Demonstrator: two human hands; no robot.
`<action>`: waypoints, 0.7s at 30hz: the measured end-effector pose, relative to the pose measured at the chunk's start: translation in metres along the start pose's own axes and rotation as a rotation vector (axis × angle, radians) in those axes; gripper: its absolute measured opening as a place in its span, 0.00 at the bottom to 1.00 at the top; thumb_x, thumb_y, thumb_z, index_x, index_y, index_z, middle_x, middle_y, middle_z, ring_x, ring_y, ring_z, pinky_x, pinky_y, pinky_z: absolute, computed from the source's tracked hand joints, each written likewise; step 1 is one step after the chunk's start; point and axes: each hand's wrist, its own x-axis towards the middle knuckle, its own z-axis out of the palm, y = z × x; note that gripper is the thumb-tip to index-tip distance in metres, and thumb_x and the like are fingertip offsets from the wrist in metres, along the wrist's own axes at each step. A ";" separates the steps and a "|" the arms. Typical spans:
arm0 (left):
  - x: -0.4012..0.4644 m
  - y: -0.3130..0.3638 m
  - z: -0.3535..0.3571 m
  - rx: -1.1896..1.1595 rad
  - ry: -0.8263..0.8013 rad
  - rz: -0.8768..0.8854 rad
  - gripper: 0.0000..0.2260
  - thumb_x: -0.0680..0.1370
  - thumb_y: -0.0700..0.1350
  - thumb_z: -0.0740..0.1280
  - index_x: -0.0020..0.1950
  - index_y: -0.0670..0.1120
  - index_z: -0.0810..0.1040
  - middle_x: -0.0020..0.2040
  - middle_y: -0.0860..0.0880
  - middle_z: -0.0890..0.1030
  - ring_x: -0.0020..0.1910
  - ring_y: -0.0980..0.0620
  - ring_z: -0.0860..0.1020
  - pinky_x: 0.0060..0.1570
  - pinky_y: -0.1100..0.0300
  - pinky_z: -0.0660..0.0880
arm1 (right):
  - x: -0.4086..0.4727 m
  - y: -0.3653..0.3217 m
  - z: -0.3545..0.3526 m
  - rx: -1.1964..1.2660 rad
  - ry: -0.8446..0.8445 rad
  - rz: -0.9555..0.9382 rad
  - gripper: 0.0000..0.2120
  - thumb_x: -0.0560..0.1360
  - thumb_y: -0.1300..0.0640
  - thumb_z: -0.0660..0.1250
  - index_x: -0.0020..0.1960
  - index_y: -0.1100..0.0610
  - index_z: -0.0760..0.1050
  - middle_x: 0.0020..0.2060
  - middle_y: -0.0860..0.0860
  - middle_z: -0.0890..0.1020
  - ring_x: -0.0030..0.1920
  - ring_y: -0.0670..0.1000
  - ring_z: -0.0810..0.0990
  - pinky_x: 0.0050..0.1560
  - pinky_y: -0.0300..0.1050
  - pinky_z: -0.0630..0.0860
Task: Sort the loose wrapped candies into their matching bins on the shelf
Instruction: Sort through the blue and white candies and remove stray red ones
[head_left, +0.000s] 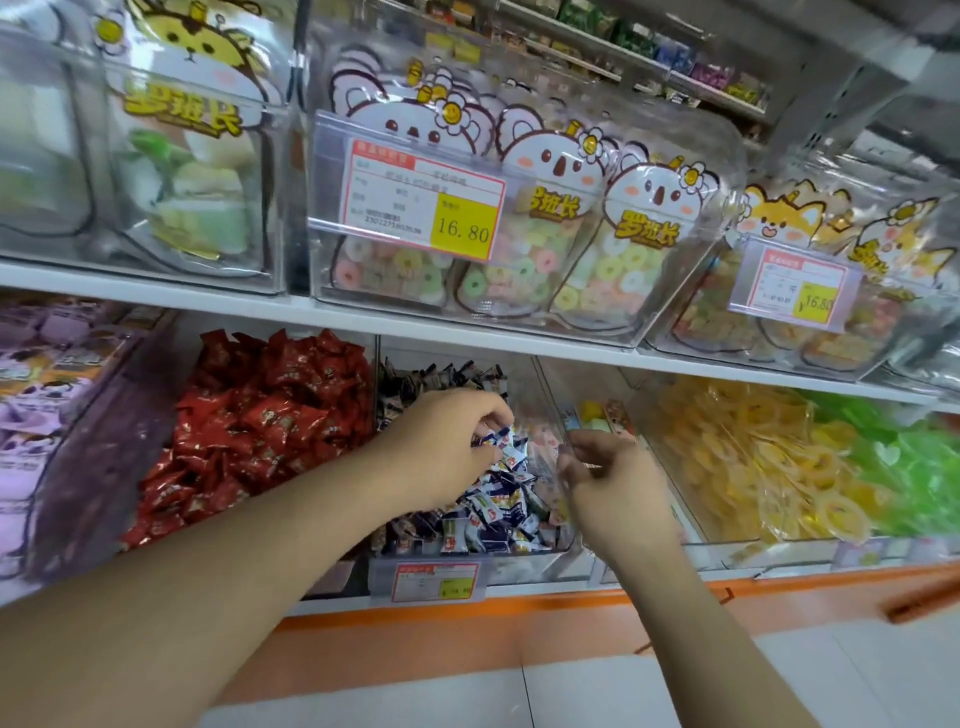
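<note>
White shelf boards (156, 283) run across a shop display, with an orange base strip (467, 613) and pale floor tiles (597, 691) below the lower tier, where both forearms have free space in front of the bins. On the upper board, clear tubs hold animal-shaped pouches: a yellow-topped one (187, 156) at left, koala pouches of ring sweets (519, 244) in the middle behind a price tag reading 16.80 (421, 200), and fox pouches (789, 270) at right. On the lower tier, far left, purple packets (57, 374) lie behind a tinted divider (98, 457). Next comes the bin of red wrapped candies (249, 426), heaped up to its right wall. The left hand (441, 447) hovers over the bin of dark blue and white wrapped candies (498, 509), its fingers (493, 415) curled and pinching one blue-and-white candy (491, 439) just above the heap. A small price label (434, 581) hangs on this bin's front lip. The right hand (613, 493) sits just beside the left, over the clear divider at that bin's right edge, fingers curled inward; whether they pinch anything cannot be told. Further right, yellow ring sweets (753, 457) fill a slanted bin, then green wrapped sweets (904, 457) reach the frame's edge.
</note>
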 end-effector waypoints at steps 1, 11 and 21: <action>0.015 -0.004 0.008 -0.043 -0.018 -0.041 0.12 0.80 0.43 0.71 0.63 0.52 0.80 0.57 0.56 0.80 0.55 0.58 0.78 0.57 0.60 0.77 | 0.000 0.002 0.000 0.017 -0.006 0.002 0.16 0.80 0.56 0.70 0.67 0.50 0.79 0.57 0.44 0.84 0.53 0.47 0.83 0.55 0.45 0.79; 0.066 -0.028 0.039 0.107 -0.208 -0.224 0.18 0.81 0.41 0.70 0.70 0.53 0.78 0.68 0.51 0.79 0.62 0.51 0.77 0.61 0.59 0.75 | 0.007 0.015 0.000 0.038 -0.038 -0.053 0.13 0.80 0.54 0.69 0.64 0.46 0.80 0.48 0.37 0.83 0.44 0.40 0.83 0.50 0.46 0.82; 0.064 -0.022 0.036 0.158 -0.253 -0.251 0.23 0.77 0.30 0.62 0.62 0.54 0.82 0.58 0.55 0.81 0.55 0.55 0.78 0.48 0.64 0.74 | 0.006 0.016 0.001 0.056 -0.052 -0.065 0.16 0.81 0.56 0.68 0.67 0.47 0.79 0.51 0.42 0.85 0.39 0.46 0.85 0.44 0.52 0.84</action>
